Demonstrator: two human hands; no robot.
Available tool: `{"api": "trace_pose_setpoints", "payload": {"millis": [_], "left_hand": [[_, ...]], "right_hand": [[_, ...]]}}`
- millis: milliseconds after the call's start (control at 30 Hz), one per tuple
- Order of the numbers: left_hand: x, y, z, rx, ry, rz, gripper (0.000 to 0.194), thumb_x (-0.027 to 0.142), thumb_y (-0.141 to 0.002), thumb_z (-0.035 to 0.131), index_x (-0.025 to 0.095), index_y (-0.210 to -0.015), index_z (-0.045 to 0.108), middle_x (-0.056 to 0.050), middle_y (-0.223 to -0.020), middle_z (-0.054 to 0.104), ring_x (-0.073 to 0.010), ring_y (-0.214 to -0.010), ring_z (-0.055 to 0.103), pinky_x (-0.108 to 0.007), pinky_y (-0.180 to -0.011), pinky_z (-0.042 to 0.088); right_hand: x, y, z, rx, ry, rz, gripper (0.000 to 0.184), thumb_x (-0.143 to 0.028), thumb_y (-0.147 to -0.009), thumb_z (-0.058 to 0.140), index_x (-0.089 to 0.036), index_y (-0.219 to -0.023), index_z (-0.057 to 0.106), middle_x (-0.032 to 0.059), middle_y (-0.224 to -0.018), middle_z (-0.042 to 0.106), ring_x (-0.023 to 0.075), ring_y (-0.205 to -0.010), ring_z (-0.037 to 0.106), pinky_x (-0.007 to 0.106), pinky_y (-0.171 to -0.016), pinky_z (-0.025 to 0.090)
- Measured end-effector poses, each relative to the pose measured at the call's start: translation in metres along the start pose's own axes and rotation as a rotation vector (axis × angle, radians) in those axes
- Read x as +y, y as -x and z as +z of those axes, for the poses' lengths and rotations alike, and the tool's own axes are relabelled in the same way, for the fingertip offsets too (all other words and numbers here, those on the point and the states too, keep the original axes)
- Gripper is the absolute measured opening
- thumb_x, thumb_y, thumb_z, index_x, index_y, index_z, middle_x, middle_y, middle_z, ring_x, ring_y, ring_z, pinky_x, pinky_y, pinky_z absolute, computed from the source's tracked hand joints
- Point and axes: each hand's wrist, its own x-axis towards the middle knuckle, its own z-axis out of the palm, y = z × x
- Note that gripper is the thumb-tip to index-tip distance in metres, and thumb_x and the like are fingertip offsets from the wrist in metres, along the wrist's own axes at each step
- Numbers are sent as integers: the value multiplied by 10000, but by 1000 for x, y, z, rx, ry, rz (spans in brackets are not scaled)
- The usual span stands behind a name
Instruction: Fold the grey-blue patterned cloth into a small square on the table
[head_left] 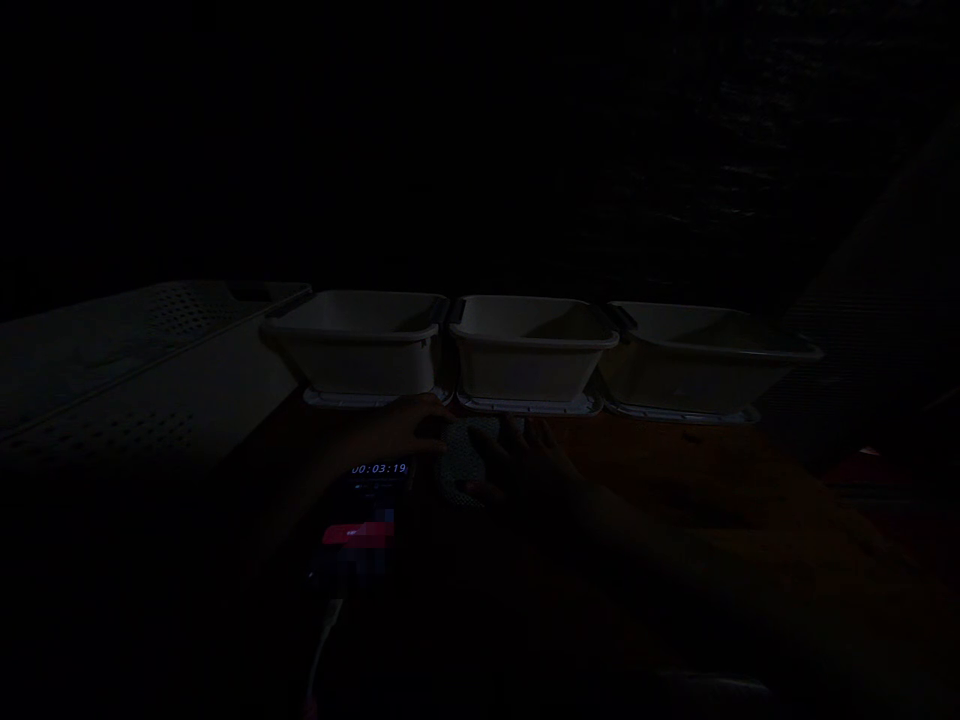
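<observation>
Darkness swallows most of the room, leaving a reddish-brown table (675,460) dimly lit. At the left stands a long, pale crate (195,390) with holes in its sides. Beside it, three pale bins run in a row across the far part of the table: the left bin (367,365), the middle bin (525,372) and the right bin (690,380), each above a flat white-rimmed base. In front of the middle bin, the right hand (529,450) rests over a grey-green textured cloth (457,465), fingers spread; the left hand (420,420) is at the cloth's left edge. Whether either grips it, I cannot tell. A lit phone (367,500) near the left hand reads 00:03:19, a thin cable (322,645) just below it.
</observation>
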Motion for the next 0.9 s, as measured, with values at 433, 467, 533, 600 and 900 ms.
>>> {"api": "trace_pose_setpoints", "payload": {"millis": [433,467,533,600,900], "left_hand": [[-1,1,0,16,-15,6,403,252,-809,712,167,-1196,641,-123,-1220,616,-246,-1138,585,-368,-982,435],[-1,1,1,21,-17,2,405,252,-805,714,163,-1193,641,-126,-1218,618,-250,-1137,587,-374,-984,434],[-1,1,1,24,-23,-7,409,258,-802,718,168,-1193,641,-126,-1218,621,-256,-1139,588,-381,-983,435],[-2,0,1,26,-25,-10,414,258,-794,727,173,-1190,641,-121,-1222,620,-256,-1142,588,-373,-979,439],[-4,-1,2,2,-16,12,378,237,-816,716,184,-1184,649,-92,-1177,622,-225,-1097,593,-339,-943,450]], "right_hand": [[-1,0,-29,23,-24,60,808,-698,-907,390,-191,-1535,337,217,-1545,338,419,-1383,378,597,-1107,308],[-1,-1,-29,54,-41,31,803,-681,-924,370,-157,-1531,338,210,-1551,331,397,-1408,347,569,-1132,290],[0,-5,-26,71,-95,-90,776,-619,-962,352,-91,-1529,312,196,-1568,301,332,-1459,268,506,-1180,239],[2,-9,-22,38,-155,-239,748,-545,-990,353,-43,-1535,258,193,-1586,255,272,-1484,213,453,-1207,196],[7,-13,-4,-46,-155,-274,832,-613,-964,359,-10,-1529,263,261,-1584,185,359,-1485,150,514,-1194,188]]}}
